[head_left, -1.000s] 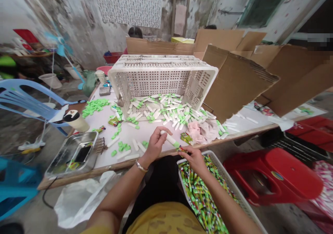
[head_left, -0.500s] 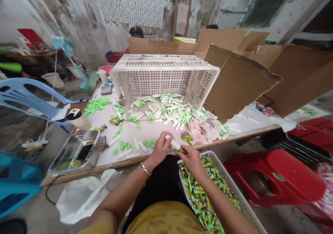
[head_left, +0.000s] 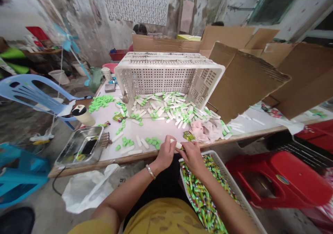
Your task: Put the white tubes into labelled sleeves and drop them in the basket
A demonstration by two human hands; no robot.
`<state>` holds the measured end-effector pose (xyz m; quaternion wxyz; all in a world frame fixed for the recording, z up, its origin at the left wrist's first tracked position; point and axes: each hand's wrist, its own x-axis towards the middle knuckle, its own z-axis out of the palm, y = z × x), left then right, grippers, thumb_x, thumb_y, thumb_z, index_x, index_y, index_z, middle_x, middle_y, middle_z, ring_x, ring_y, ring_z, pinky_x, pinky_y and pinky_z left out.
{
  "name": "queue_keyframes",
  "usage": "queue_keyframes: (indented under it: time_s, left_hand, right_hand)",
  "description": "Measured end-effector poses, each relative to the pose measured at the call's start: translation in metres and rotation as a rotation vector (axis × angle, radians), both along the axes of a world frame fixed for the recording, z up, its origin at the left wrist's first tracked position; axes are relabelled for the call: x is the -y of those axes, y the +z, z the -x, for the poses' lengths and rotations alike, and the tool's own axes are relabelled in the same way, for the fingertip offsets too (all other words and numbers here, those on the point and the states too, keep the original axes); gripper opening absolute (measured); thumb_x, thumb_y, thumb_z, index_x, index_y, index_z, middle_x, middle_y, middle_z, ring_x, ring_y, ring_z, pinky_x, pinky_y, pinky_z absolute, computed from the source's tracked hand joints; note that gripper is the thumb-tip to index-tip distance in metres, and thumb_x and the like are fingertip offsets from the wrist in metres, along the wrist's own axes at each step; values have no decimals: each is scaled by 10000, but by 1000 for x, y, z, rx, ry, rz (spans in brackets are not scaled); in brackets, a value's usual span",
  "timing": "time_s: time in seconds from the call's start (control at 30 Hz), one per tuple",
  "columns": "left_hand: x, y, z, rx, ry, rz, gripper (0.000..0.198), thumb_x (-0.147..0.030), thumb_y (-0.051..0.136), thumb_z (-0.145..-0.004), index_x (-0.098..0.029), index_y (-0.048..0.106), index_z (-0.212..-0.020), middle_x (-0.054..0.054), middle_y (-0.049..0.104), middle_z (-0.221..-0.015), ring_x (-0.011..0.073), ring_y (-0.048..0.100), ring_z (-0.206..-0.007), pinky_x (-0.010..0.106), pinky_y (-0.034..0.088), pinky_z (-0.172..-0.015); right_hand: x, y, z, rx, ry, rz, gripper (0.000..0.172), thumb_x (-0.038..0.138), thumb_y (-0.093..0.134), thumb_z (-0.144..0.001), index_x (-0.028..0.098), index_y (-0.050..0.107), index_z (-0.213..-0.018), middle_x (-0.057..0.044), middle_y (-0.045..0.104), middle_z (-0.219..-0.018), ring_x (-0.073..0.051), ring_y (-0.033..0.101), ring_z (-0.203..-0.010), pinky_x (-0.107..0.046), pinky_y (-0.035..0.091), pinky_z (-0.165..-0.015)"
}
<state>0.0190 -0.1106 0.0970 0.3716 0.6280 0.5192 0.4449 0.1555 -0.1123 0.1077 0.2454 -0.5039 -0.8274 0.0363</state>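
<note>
My left hand (head_left: 165,153) and my right hand (head_left: 192,155) meet at the table's near edge, both closed on one small white tube (head_left: 177,145). A green label or cap shows at the tube's right end, mostly hidden by my right fingers. Below my right hand sits a white basket (head_left: 229,182) full of green-labelled tubes. White tubes and green caps (head_left: 153,142) lie scattered on the table just beyond my hands. More of them spill from a white crate (head_left: 166,77) tipped on its side.
A metal tray (head_left: 80,146) and a cup (head_left: 83,115) sit at the table's left. A pink cloth (head_left: 205,130) lies right of my hands. Cardboard sheets (head_left: 241,81) stand behind. A red stool (head_left: 273,178) is at right, blue chairs (head_left: 28,95) at left.
Both hands have drawn closer together on the tube, so less of it shows. They have moved slightly toward me, to the table's edge.
</note>
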Motion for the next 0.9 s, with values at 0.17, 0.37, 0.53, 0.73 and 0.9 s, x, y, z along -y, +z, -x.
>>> queue_keyframes:
  time_s: [0.17,0.37,0.53,0.73,0.9]
  left_hand:
    - [4,-4,-6,24,-65,22,194,-347,346,-877,-187,454,-867,-17,504,-665,124,486,-626,242,369,-598]
    - [-4,-2,-7,-52,-12,18,234,-360,314,-889,-190,474,-904,-12,522,-675,128,505,-629,246,375,-614]
    - [6,-7,-23,-282,-59,7,298,-392,280,-897,-183,472,-984,30,581,-719,170,553,-661,279,381,-630]
    - [-2,-33,-13,-410,-267,-8,308,-389,305,-890,-196,493,-1040,31,621,-770,170,571,-707,262,399,-638]
    - [-71,-47,68,-811,39,205,248,-231,332,-874,-164,572,-877,66,602,-887,167,544,-826,267,403,-740]
  right_hand:
    - [-4,2,-12,134,105,-19,128,276,464,-854,171,535,-834,-44,607,-737,-193,530,-742,-314,295,-727]
    - [-6,-5,-17,385,-43,-95,113,224,468,-845,157,536,-783,-72,597,-691,-228,516,-722,-354,290,-726]
    - [2,-13,-9,414,-72,-94,161,87,395,-829,154,526,-764,-71,581,-690,-222,507,-716,-364,304,-749]
    - [23,-55,-33,366,-105,133,101,159,414,-831,168,512,-807,-74,619,-720,-221,569,-736,-328,332,-702]
    - [72,-137,-101,452,-277,604,176,222,443,-802,162,551,-927,-122,661,-810,-272,617,-819,-367,406,-702]
